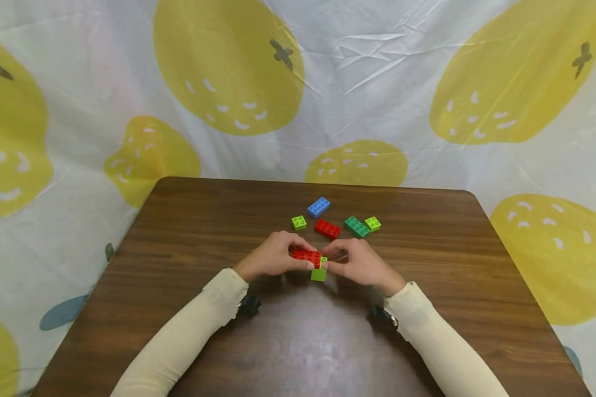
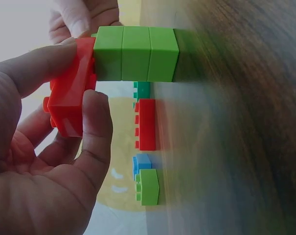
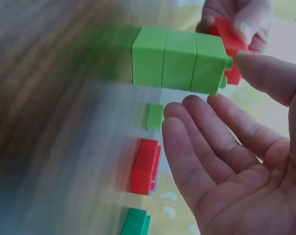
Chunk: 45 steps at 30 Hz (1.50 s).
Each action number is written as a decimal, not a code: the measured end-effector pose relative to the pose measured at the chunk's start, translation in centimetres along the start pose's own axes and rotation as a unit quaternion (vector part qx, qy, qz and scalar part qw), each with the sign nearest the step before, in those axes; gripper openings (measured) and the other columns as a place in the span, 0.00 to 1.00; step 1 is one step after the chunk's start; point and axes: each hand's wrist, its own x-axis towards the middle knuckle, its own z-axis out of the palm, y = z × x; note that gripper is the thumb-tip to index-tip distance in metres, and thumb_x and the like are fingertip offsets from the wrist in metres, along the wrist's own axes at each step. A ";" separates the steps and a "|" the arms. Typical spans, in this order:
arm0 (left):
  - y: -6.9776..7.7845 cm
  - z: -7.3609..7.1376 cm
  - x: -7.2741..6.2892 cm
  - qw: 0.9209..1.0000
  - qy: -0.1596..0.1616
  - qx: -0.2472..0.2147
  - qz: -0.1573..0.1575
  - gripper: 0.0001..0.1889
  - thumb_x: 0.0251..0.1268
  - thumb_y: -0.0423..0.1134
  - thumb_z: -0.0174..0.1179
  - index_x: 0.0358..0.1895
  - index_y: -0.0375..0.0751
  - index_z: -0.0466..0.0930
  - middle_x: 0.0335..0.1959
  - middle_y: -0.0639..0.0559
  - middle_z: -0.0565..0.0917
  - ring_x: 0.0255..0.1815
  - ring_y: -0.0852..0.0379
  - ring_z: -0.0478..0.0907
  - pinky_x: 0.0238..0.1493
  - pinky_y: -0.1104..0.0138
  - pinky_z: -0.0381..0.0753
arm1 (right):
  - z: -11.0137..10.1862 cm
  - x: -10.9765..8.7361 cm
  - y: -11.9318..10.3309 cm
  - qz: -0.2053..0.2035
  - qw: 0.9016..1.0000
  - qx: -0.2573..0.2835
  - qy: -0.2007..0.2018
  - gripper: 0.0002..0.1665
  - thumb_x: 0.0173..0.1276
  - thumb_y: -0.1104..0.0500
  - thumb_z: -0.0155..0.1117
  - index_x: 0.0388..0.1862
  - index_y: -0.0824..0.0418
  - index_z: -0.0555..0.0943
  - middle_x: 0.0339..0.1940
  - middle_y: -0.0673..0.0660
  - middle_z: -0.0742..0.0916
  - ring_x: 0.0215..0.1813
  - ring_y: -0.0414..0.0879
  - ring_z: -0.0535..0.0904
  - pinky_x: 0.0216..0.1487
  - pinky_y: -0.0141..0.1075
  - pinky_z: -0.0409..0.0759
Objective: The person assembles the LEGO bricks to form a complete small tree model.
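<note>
My left hand (image 1: 280, 255) pinches a red toy building brick (image 2: 69, 93) between thumb and fingers, its studs facing up. The brick's end overlaps the top of an upright stack of three light green bricks (image 2: 135, 54). Some of the stack's top studs show beside the red brick in the right wrist view. From the other side comes my right hand (image 1: 357, 261), thumb and fingertips right at the top of the green stack. Its fingers (image 3: 211, 147) are fairly straight and spread apart from the thumb.
Beyond the hands on the brown wooden table (image 1: 427, 231) lie a blue brick (image 1: 319, 207), a second red brick (image 1: 327, 229), a dark green brick (image 1: 356, 226) and two small light green bricks, one on the left (image 1: 299, 222) and one on the right (image 1: 372, 223). A lemon-patterned cloth (image 1: 347, 99) hangs behind.
</note>
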 end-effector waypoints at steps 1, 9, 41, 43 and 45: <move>0.0 0.0 0.0 1.000 0.000 0.001 -0.001 0.19 0.63 0.50 0.77 0.55 0.49 0.91 0.50 0.54 0.90 0.42 0.59 0.78 0.42 0.68 0.79 | -0.1 0.0 0.1 -0.001 1.000 0.003 0.004 0.16 0.70 0.55 0.76 0.53 0.60 0.88 0.47 0.54 0.93 0.49 0.46 0.90 0.54 0.45 0.89; 0.1 0.0 0.1 1.000 -0.007 0.007 -0.004 0.20 0.64 0.51 0.76 0.57 0.50 0.90 0.51 0.54 0.90 0.46 0.58 0.79 0.47 0.66 0.81 | -1.2 1.0 1.2 0.015 0.999 0.015 0.042 0.20 0.71 0.55 0.75 0.55 0.65 0.87 0.48 0.56 0.93 0.50 0.49 0.90 0.53 0.45 0.89; 0.3 0.1 -0.2 1.000 -0.010 -0.009 -0.027 0.20 0.64 0.51 0.76 0.57 0.52 0.91 0.54 0.54 0.89 0.49 0.58 0.80 0.51 0.64 0.81 | -4.7 4.0 6.8 0.095 0.983 -0.112 0.111 0.26 0.71 0.53 0.74 0.65 0.61 0.85 0.61 0.64 0.87 0.56 0.59 0.84 0.59 0.54 0.82; 0.4 0.0 -0.3 0.999 -0.011 -0.011 -0.028 0.20 0.64 0.51 0.76 0.57 0.52 0.91 0.54 0.54 0.89 0.49 0.58 0.79 0.51 0.65 0.81 | -4.7 4.0 6.8 0.100 0.983 -0.122 0.098 0.28 0.70 0.53 0.75 0.66 0.61 0.84 0.61 0.63 0.88 0.57 0.59 0.84 0.60 0.54 0.82; 0.4 0.0 -0.3 0.999 -0.010 -0.013 -0.029 0.20 0.64 0.51 0.76 0.57 0.52 0.91 0.54 0.53 0.89 0.49 0.58 0.80 0.50 0.64 0.81 | -4.6 4.0 6.8 0.103 0.983 -0.126 0.084 0.29 0.69 0.55 0.76 0.67 0.61 0.83 0.60 0.63 0.89 0.55 0.58 0.84 0.59 0.53 0.83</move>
